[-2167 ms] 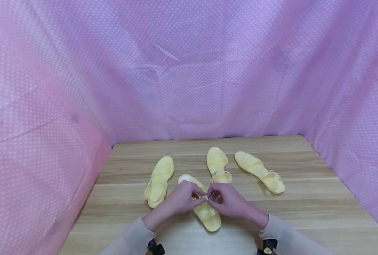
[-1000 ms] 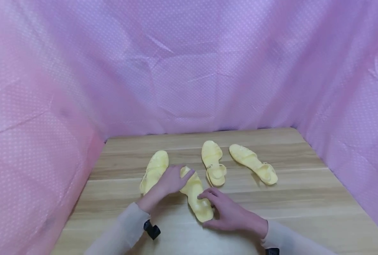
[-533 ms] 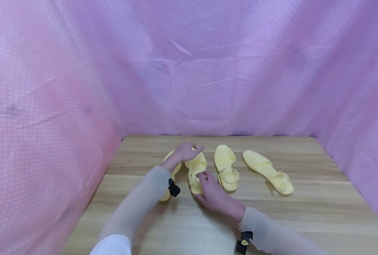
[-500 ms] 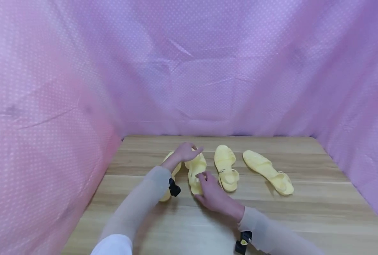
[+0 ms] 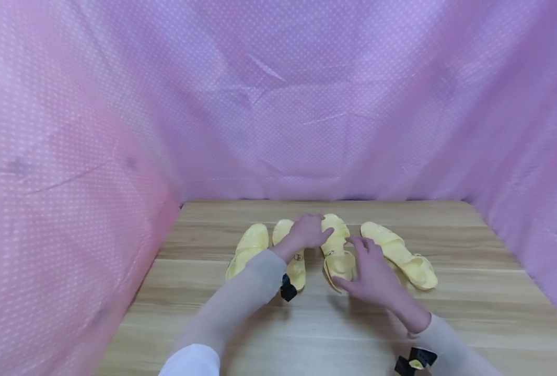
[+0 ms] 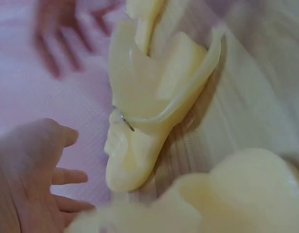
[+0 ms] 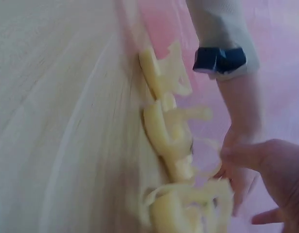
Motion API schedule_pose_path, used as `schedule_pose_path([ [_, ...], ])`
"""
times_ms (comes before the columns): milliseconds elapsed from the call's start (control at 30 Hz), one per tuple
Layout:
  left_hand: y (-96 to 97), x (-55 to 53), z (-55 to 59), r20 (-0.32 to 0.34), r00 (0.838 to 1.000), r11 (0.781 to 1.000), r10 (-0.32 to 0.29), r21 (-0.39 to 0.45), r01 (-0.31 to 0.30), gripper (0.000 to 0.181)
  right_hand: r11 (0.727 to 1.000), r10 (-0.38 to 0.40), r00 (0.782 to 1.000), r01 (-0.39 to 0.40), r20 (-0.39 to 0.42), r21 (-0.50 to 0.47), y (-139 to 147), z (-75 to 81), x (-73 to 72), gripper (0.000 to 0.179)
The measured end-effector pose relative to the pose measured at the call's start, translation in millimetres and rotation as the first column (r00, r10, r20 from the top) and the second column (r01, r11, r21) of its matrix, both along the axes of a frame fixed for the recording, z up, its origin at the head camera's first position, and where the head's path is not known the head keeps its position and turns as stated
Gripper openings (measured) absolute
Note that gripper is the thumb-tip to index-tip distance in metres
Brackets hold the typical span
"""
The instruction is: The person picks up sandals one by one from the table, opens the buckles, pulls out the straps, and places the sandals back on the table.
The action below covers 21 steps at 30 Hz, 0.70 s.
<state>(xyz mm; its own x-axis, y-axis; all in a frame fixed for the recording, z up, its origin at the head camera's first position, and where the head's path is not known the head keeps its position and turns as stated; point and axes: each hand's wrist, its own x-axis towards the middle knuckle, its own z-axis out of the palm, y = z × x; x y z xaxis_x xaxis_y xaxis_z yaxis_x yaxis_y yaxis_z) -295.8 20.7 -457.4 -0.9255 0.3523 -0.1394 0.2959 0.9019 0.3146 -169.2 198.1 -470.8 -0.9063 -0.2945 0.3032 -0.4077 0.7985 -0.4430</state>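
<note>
Pale yellow strappy sandals lie side by side on the wooden table. My left hand point(image 5: 309, 231) reaches across the second sandal point(image 5: 296, 274) from the left, its fingertips right by the toe of the third sandal point(image 5: 338, 263). The thumb is spread and the fingers are loose. Around the heel of that third sandal, my right hand point(image 5: 372, 271) is spread, thumb low and fingers along its right side. In the left wrist view, a sandal point(image 6: 139, 92) shows a small metal buckle, apart from the left hand point(image 6: 32, 174). Neither hand grips anything.
A first sandal point(image 5: 256, 237) lies at the left, partly behind the left sleeve point(image 5: 241, 308). The fourth sandal point(image 5: 386, 237) lies slanted at the right, partly behind the right hand. Pink dotted sheeting point(image 5: 278, 130) walls the table's point(image 5: 306, 339) back and sides.
Both hands were pinching at the second sandal's strap; they then straightened it beside the first and shifted it away from me. They have now left it and moved right to the third sandal.
</note>
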Motion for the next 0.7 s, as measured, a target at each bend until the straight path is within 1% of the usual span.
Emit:
schedule_pose_path([
  [67,6.7,-0.6,-0.7,0.073,0.997,1.0,0.001,-0.027,0.001,0.066,0.999,0.043,0.991,-0.04,0.124,-0.022,9,-11.4,-2.4,0.106],
  [133,11.0,-1.1,-1.4,0.141,0.99,0.999,-0.004,-0.045,0.01,0.067,0.994,0.101,0.976,-0.09,0.194,-0.065,12,-24.5,-4.9,0.112],
  [200,13.5,-1.7,-2.6,0.183,0.983,0.999,-0.009,-0.035,0.015,0.067,0.988,0.132,0.971,-0.113,0.199,-0.104,11,-36.2,-7.7,0.112],
  [233,14.2,-1.8,-3.0,0.192,0.981,0.999,-0.017,-0.024,0.022,0.067,0.987,0.134,0.975,-0.114,0.176,-0.117,9,-40.6,-9.4,0.109],
  [333,14.9,-1.7,-2.1,0.195,0.98,0.999,-0.047,0.017,0.045,0.063,0.988,0.101,0.988,-0.086,0.115,-0.131,4,-47.8,-12.7,0.095],
  [433,15.2,0.6,2.8,0.185,0.978,0.995,-0.101,0.026,0.098,0.06,0.99,0.077,0.991,-0.063,0.108,-0.129,0,-45.2,-10.7,0.085],
  [533,13.8,8.9,10.8,0.17,0.973,0.987,-0.158,0.041,0.153,0.059,0.991,0.078,0.989,-0.063,0.127,-0.118,-3,-34.3,-0.2,0.079],
  [633,6.7,24.1,19.6,0.163,0.964,0.977,-0.209,0.079,0.198,0.057,0.99,0.096,0.987,-0.081,0.132,-0.113,-6,-19.6,15.8,0.076],
  [700,-1.9,36.9,22.7,0.175,0.957,0.968,-0.233,0.131,0.212,0.055,0.989,0.114,0.983,-0.098,0.144,-0.111,-9,-11.3,27.7,0.074],
])
